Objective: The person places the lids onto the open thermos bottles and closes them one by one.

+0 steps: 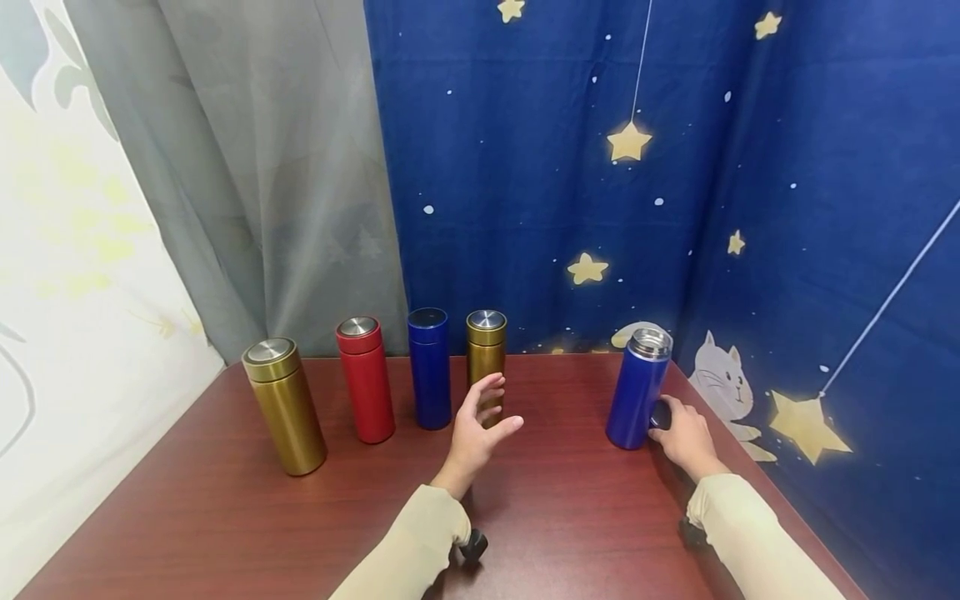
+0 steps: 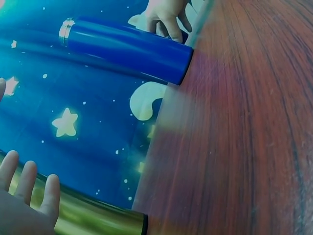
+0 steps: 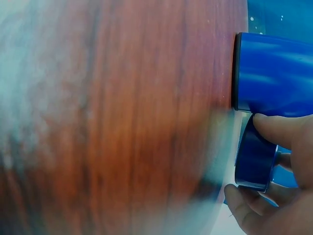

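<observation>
A blue thermos flask point(image 1: 637, 392) stands upright at the table's right side, its steel mouth uncovered. Beside its base my right hand point(image 1: 685, 433) pinches a dark blue flask lid point(image 3: 257, 155) between thumb and fingers, low by the tabletop. Whether the lid touches the table I cannot tell. My left hand point(image 1: 476, 437) hovers with fingers spread and thumb apart, holding nothing. Just behind it rises a slim gold thermos flask point(image 1: 486, 354), partly covered by the fingers in the head view. In the left wrist view, those fingers point(image 2: 27, 181) appear in front of the gold flask.
Further left stand a capped blue flask point(image 1: 431, 375), a red flask point(image 1: 366, 383) and a wider gold flask point(image 1: 288, 408). They share the reddish-brown wooden table point(image 1: 247, 533). Along its back and right edges hangs a blue star-patterned curtain point(image 1: 525, 167), with a grey curtain point(image 1: 300, 167) at back left.
</observation>
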Tool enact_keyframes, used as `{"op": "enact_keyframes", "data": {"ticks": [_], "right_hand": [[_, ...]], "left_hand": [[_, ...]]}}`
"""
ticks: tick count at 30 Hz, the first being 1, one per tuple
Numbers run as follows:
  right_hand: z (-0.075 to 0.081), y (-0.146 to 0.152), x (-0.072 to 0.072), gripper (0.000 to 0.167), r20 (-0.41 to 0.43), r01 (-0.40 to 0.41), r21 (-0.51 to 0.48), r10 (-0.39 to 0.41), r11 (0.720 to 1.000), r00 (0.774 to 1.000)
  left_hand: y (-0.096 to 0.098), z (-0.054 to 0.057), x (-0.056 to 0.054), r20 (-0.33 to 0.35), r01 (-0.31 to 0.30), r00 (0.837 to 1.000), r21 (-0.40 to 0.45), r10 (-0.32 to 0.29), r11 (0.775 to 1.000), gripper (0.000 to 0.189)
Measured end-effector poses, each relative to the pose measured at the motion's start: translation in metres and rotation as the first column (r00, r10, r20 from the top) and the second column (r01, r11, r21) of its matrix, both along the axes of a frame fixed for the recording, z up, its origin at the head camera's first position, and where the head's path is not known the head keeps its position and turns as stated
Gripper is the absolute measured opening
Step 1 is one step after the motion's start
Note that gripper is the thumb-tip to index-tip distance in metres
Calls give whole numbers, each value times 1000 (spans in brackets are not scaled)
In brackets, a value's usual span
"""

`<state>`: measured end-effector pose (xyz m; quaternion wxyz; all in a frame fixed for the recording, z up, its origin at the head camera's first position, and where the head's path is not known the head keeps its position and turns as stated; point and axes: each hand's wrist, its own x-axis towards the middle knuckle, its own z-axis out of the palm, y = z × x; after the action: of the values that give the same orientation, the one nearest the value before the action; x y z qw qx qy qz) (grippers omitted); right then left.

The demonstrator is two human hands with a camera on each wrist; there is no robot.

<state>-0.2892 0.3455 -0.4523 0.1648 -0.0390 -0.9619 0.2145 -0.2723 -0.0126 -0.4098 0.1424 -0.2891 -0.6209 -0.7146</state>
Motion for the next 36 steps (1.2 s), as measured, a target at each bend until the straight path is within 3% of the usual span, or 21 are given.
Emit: {"op": "enact_keyframes", "data": {"ticks": [15,24,36], "right_hand": [[-4,-12,-4,67,-41,-96,-36,94,995,995],[-8,-22,-8,66,-75,-134,-39,130,990,989],[-5,-37,-3,65,-82,-192,-39,188,981,979]], "left_hand": [[3,-4,-4,1,34,999,-14,-34,999,68],[6,-3,-1,13,39,999,-10,-39,999,68],[14,-3,3,30,51,998,19,-52,999,68]]}}
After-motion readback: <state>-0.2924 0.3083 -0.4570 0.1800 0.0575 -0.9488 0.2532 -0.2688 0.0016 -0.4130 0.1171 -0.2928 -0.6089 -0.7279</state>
